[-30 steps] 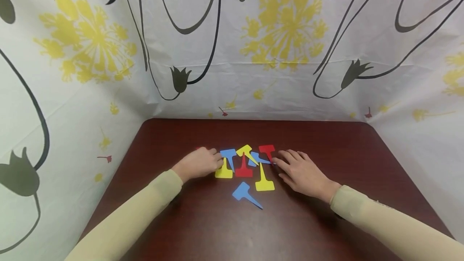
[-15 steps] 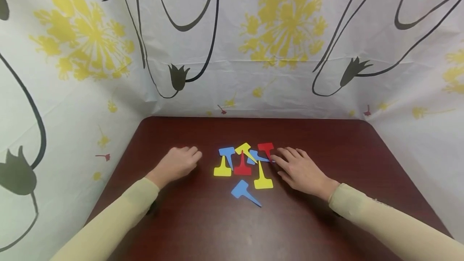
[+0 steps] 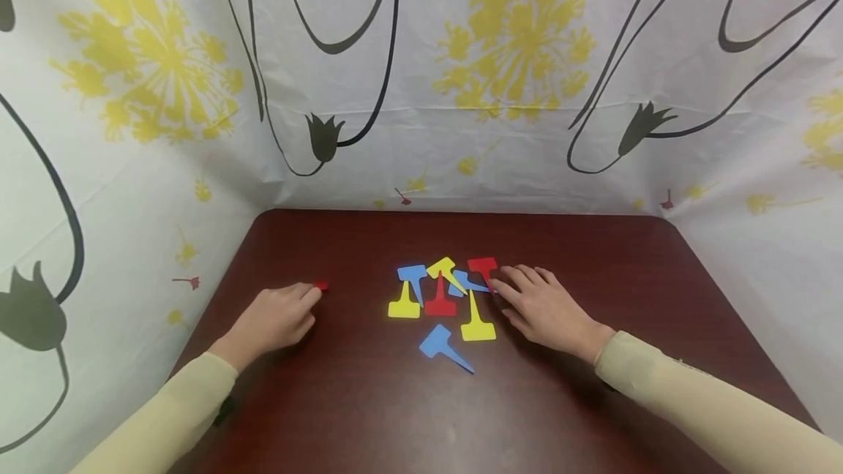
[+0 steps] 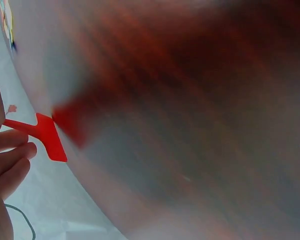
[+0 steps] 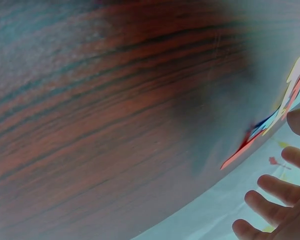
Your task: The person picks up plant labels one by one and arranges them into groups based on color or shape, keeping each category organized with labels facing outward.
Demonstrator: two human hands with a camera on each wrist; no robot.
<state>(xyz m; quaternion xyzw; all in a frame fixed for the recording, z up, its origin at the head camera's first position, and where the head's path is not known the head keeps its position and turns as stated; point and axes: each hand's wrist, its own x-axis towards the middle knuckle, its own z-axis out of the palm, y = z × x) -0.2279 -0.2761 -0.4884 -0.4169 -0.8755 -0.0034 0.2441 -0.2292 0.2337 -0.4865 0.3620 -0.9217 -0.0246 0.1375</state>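
Observation:
My left hand (image 3: 273, 317) is at the left of the table, pinching a red T-shaped plant label (image 4: 50, 137) by its narrow stem. The label's wide head sticks out past the fingers in the left wrist view; only a bit of red shows in the head view. My right hand (image 3: 549, 313) rests beside the group of labels with its fingers spread, fingertips right at the stem of another red label (image 3: 482, 265). Also in the group are a red label (image 3: 440, 307), yellow labels (image 3: 478, 331) and blue labels (image 3: 412, 273), some overlapping.
One blue label (image 3: 436, 341) lies nearer the front, apart from the others. The dark reddish wood table (image 3: 369, 408) has rounded far corners. White cloth (image 3: 395, 79) printed with yellow flowers and dark stems hangs behind it and at both sides.
My left hand has drawn away from the group toward the left, carrying the red plant label. My right hand and the labels in the group have stayed in place.

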